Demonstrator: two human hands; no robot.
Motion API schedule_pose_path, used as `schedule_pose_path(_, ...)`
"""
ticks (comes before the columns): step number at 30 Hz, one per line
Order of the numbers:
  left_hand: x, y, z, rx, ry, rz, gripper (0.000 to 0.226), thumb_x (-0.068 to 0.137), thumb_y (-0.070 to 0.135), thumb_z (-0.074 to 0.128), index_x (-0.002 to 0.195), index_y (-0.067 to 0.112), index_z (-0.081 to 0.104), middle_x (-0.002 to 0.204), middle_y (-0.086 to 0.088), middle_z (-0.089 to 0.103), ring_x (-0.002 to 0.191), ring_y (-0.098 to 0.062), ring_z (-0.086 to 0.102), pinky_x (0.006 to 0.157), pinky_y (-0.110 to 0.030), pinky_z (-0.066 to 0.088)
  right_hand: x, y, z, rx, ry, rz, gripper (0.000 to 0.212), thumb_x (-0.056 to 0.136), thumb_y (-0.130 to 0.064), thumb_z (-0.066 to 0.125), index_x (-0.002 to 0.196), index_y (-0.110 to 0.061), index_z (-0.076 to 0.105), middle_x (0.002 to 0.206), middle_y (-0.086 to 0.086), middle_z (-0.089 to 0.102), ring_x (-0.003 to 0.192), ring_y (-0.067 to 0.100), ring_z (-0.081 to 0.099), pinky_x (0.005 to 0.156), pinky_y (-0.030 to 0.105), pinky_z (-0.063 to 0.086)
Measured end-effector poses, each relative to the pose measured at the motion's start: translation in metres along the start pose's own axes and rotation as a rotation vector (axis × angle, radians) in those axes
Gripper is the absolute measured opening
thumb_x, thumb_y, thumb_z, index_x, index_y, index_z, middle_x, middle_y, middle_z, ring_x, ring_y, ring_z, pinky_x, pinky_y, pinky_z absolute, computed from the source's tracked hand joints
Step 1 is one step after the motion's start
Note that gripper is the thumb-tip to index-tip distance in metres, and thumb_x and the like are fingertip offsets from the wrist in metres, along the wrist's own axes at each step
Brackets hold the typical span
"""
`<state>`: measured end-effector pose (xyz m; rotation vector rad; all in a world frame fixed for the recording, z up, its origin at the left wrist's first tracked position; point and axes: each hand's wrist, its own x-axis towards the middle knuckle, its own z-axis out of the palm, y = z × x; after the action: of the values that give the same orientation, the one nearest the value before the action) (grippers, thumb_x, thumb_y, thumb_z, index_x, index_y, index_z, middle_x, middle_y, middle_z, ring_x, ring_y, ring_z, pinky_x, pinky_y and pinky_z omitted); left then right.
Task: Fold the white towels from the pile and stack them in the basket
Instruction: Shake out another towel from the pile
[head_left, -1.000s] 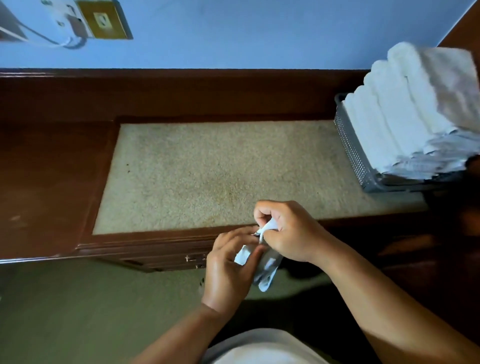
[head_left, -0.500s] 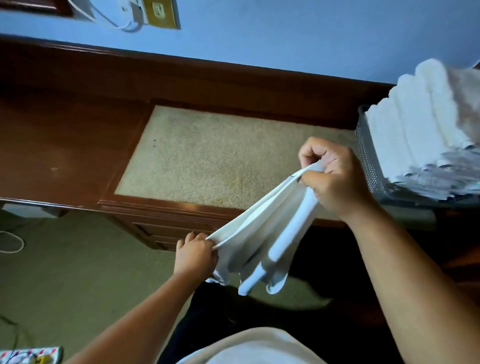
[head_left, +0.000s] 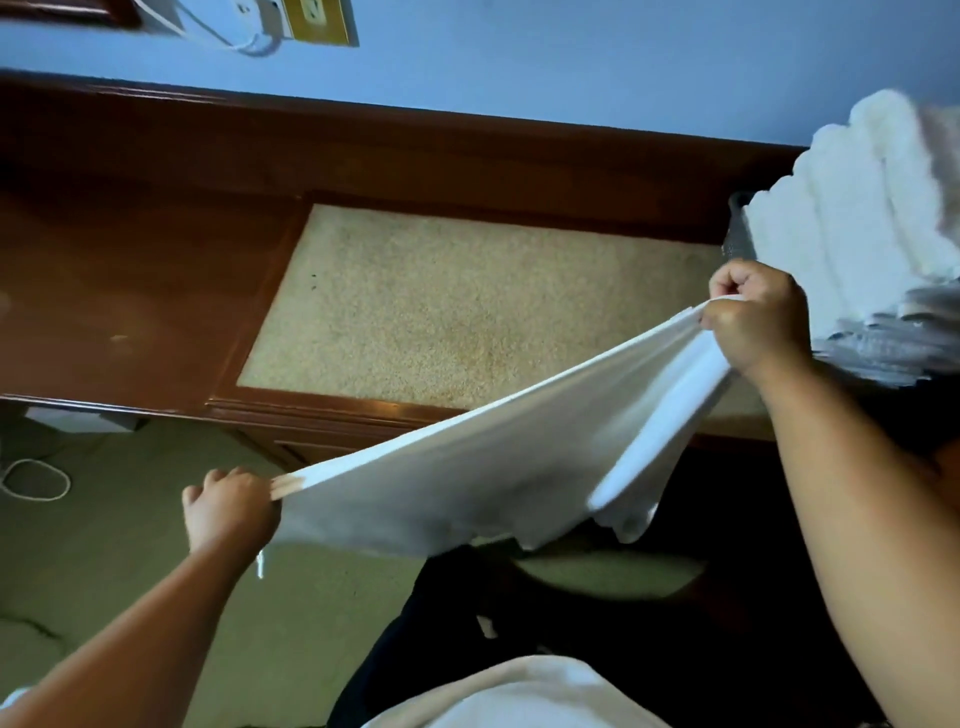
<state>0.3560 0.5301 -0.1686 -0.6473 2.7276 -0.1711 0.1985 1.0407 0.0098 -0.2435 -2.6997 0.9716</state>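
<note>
A white towel (head_left: 467, 467) is stretched taut in the air in front of the desk, its lower edge hanging loose. My left hand (head_left: 228, 506) grips its lower left corner over the floor. My right hand (head_left: 758, 317) pinches the upper right corner, bunched, just in front of the basket. The grey mesh basket (head_left: 735, 234) stands at the desk's right end, mostly hidden. It holds several folded white towels (head_left: 852, 208) stacked well above its rim.
A dark wooden desk (head_left: 130, 270) with a beige inset mat (head_left: 457, 306) runs along a blue wall. A brass wall socket (head_left: 317, 21) with white cables hangs above. A white cable loop (head_left: 36, 478) lies on the green floor at left.
My hands have pulled apart, the left down and left, the right up toward the basket. The towel went from a small bunch to a wide stretched sheet.
</note>
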Motion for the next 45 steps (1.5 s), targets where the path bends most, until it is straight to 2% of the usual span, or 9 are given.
schedule_pose_path(6,0.053,-0.029,-0.049,-0.234,0.177,-0.012,0.020,0.070,0.009,0.068,0.072,0.028,0.073,0.084,-0.001,0.066,0.088,-0.033,0.061,0.078,-0.044,0.040,0.019,0.047,0.039,-0.139,-0.168,0.099,0.010,0.067,-0.009,0.057,0.071,-0.005,0.048,0.060,0.005,0.044,0.062,0.025,0.043,0.053,0.031,0.030)
schedule_pose_path(10,0.093,-0.026,-0.073,-0.282,0.165,0.106,0.035,0.071,0.002,0.071,0.090,0.031,0.080,0.097,-0.003,0.071,0.098,-0.032,0.062,0.086,-0.044,0.039,0.030,0.068,0.057,-0.152,-0.294,0.110,0.018,0.058,-0.025,0.050,0.072,-0.015,0.054,0.062,0.006,0.050,0.061,0.023,0.045,0.055,0.032,0.033)
schedule_pose_path(13,0.114,-0.021,-0.072,-0.359,0.125,0.129,0.017,0.079,0.014,0.080,0.091,0.027,0.080,0.104,-0.002,0.073,0.103,-0.031,0.064,0.093,-0.042,0.038,0.032,0.079,0.069,-0.158,-0.368,0.168,0.020,0.056,-0.028,0.050,0.074,-0.021,0.056,0.062,0.003,0.053,0.062,0.022,0.048,0.057,0.032,0.034)
schedule_pose_path(20,0.124,-0.009,-0.048,-0.348,0.004,0.122,0.002,0.080,0.021,0.081,0.078,0.022,0.080,0.079,-0.008,0.076,0.078,-0.035,0.069,0.070,-0.036,0.051,0.028,0.097,0.093,-0.118,-0.424,0.232,0.016,0.055,-0.026,0.052,0.070,-0.024,0.056,0.057,-0.002,0.048,0.060,0.018,0.045,0.057,0.033,0.033)
schedule_pose_path(27,0.092,-0.023,-0.041,-0.341,0.030,0.158,0.011,0.073,0.026,0.088,0.073,0.029,0.077,0.077,-0.003,0.074,0.078,-0.033,0.070,0.070,-0.036,0.047,0.001,0.109,0.088,-0.223,-0.509,0.232,0.008,0.075,-0.010,0.063,0.069,-0.013,0.060,0.066,0.000,0.059,0.066,0.019,0.052,0.059,0.030,0.038)
schedule_pose_path(31,0.066,-0.034,-0.036,-0.398,0.076,0.158,0.014,0.070,0.015,0.090,0.072,0.020,0.077,0.075,-0.007,0.071,0.072,-0.033,0.067,0.068,-0.036,0.048,-0.026,0.120,0.085,-0.267,-0.489,0.287,0.010,0.076,-0.006,0.060,0.067,-0.012,0.060,0.065,0.001,0.060,0.066,0.021,0.054,0.058,0.030,0.039)
schedule_pose_path(37,0.048,-0.049,-0.046,-0.313,0.294,0.292,0.018,0.067,-0.007,0.085,0.076,0.007,0.076,0.078,-0.014,0.068,0.072,-0.042,0.066,0.072,-0.051,0.051,-0.049,0.129,0.082,-0.279,-0.396,0.263,0.013,0.080,-0.014,0.056,0.067,-0.012,0.057,0.064,0.006,0.058,0.068,0.030,0.056,0.061,0.036,0.044)
schedule_pose_path(41,0.070,-0.038,-0.090,-0.414,0.420,0.254,0.016,0.072,-0.009,0.078,0.081,0.004,0.073,0.091,-0.015,0.064,0.075,-0.044,0.065,0.069,-0.047,0.053,-0.013,0.110,0.076,-0.295,-0.231,0.173,0.015,0.083,-0.022,0.051,0.075,-0.012,0.059,0.071,0.008,0.058,0.073,0.034,0.057,0.063,0.032,0.039)
schedule_pose_path(45,0.130,-0.019,-0.155,-0.391,0.496,0.324,0.017,0.076,-0.006,0.071,0.089,0.006,0.073,0.106,-0.016,0.069,0.091,-0.043,0.066,0.079,-0.050,0.055,0.048,0.074,0.065,-0.262,-0.041,0.090,0.036,0.074,-0.029,0.040,0.088,-0.010,0.067,0.082,0.019,0.063,0.080,0.040,0.058,0.068,0.038,0.044)
